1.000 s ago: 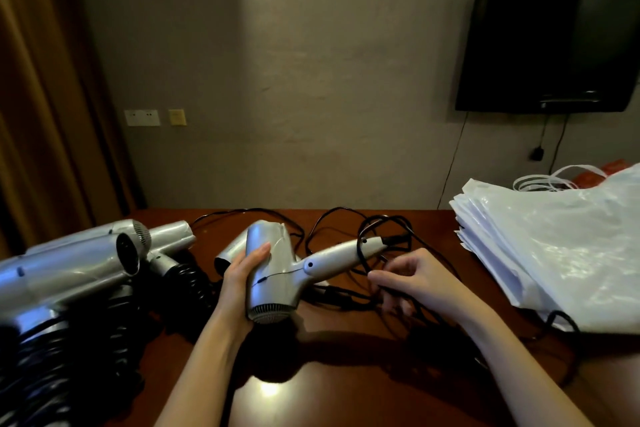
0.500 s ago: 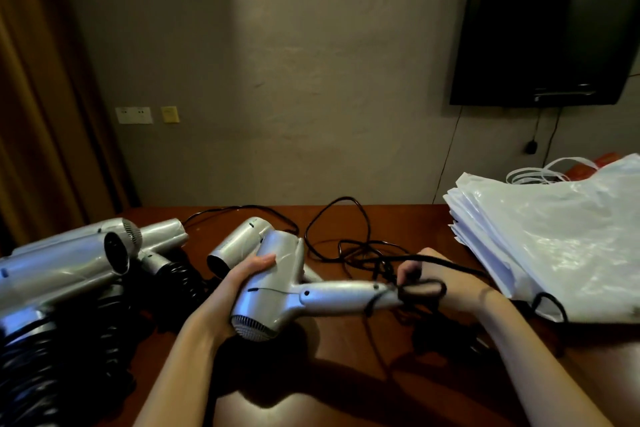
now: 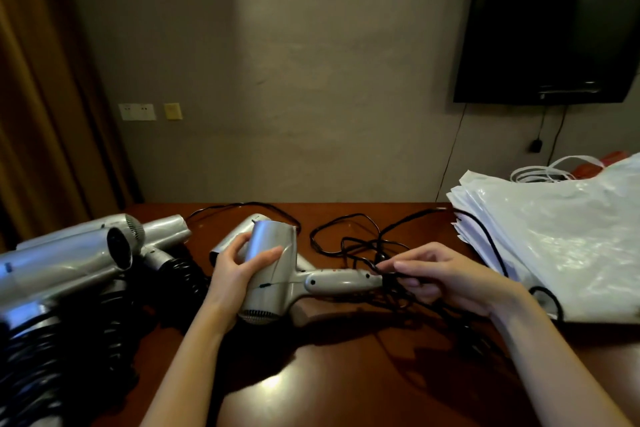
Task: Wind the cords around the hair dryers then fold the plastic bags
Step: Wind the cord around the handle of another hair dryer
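Silver hair dryer (image 3: 273,274) in left hand's (image 3: 232,274) grip, handle rightward toward cord-pinching right hand (image 3: 446,279).

Hotel-like room, wall-mounted television (image 3: 550,31), brown curtain (image 3: 38,87), wooden table (image 3: 346,374), several hair dryers (image 3: 65,263)

- Silver, satin-sheen plastic: hair dryer (image 3: 273,274).
- Glossy dark wood: table (image 3: 332,378).
- Crinkled, shiny white plastic: bags (image 3: 561,236) at 3 o'clock.

silver hair dryer (image 3: 273,270) held above table, handle pointing right, black cord (image 3: 360,246) in loose tangle at handle end. other silver dryers (image 3: 69,263) piled left w/ coiled cords. white plastic bags (image 3: 554,239) stacked flat at right.
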`<state>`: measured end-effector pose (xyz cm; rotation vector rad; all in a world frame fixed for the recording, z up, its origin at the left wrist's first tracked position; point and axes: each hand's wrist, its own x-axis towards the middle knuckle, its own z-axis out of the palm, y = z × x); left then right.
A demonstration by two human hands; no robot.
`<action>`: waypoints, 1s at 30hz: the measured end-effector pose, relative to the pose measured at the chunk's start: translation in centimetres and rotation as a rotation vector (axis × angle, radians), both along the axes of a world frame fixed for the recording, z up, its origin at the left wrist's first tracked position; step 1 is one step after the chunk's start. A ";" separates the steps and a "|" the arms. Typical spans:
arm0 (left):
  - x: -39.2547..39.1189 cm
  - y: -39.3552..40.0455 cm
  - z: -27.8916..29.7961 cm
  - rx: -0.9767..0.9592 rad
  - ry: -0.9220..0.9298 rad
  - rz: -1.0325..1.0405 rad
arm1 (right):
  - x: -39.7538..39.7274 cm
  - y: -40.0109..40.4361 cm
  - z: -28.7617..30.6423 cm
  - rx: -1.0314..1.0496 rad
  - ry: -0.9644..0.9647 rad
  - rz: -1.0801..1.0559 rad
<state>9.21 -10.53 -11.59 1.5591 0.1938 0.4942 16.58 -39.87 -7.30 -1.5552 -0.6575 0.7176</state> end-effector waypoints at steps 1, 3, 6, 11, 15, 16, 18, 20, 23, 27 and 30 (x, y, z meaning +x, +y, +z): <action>-0.1 0.1 0.1 -0.018 -0.015 0.006 | 0.1 -0.2 -0.1 -0.010 0.004 0.028; -0.1 0.5 0.0 -0.083 -0.034 0.015 | 0.2 -0.5 -0.6 -0.048 0.008 0.084; -0.1 1.0 -0.1 -0.188 -0.040 -0.001 | 0.3 -0.3 -1.1 -0.145 -0.002 0.142; -0.1 1.2 -0.2 -0.210 -0.030 -0.033 | 0.5 -0.1 -1.0 -0.332 -0.101 0.181; -0.3 1.6 -0.2 -0.201 -0.032 -0.038 | 0.6 -0.5 -0.8 -0.362 -0.126 0.136; -0.3 1.6 -0.3 -0.197 -0.034 -0.042 | 0.7 -0.6 -0.7 -0.363 -0.133 0.124; -0.3 1.7 -0.3 -0.196 -0.042 -0.051 | 0.7 -0.9 -0.7 -0.354 -0.160 0.098; -0.3 1.8 -0.4 -0.200 -0.063 -0.054 | 0.8 -1.2 -0.7 -0.331 -0.201 0.060; -0.2 1.8 -0.5 -0.232 -0.103 -0.052 | 0.4 -1.0 -0.6 -0.309 -0.280 0.020; 0.0 2.2 -0.8 -0.264 -0.123 -0.049 | -0.2 -0.2 -0.3 -0.226 -0.332 -0.040; 0.0 2.1 -0.8 -0.287 -0.144 -0.044 | -0.2 -0.2 -0.1 -0.152 -0.364 -0.075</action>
